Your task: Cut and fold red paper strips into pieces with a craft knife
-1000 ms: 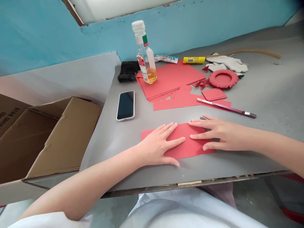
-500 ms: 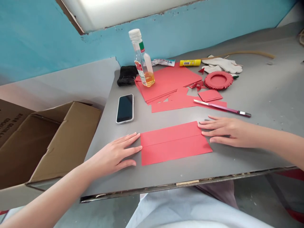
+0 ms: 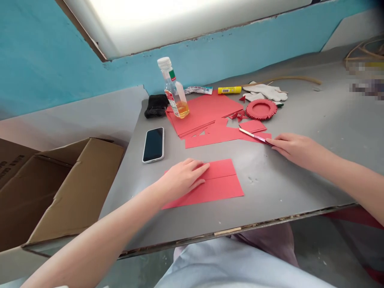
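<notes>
Red paper [image 3: 223,185] lies under the left hand [image 3: 182,179], fingers slightly apart; the right hand [image 3: 295,148] pinches a slim tool [image 3: 253,135]

Gray tabletop [image 3: 279,184], smooth surface, scattered small marks right of center. Near edge dark and worn, one tan patch along it. Creased red sheet [image 3: 222,187] flat at near center, crease running left to right. Phone [image 3: 153,145] at left, dark screen up. Black cloth-like item [image 3: 156,106] at far left. Stack of red sheets [image 3: 208,106] at far center, red offcuts [image 3: 210,138] along its near side. Silvery tube [image 3: 199,90] and yellow stick [image 3: 229,90] by the stack's far edge. White gloves [image 3: 265,92] farther right, just beyond red toothed ring [image 3: 261,109]. Far right corner: thin tan coils [image 3: 364,50], pixelated patch beside them.
</notes>
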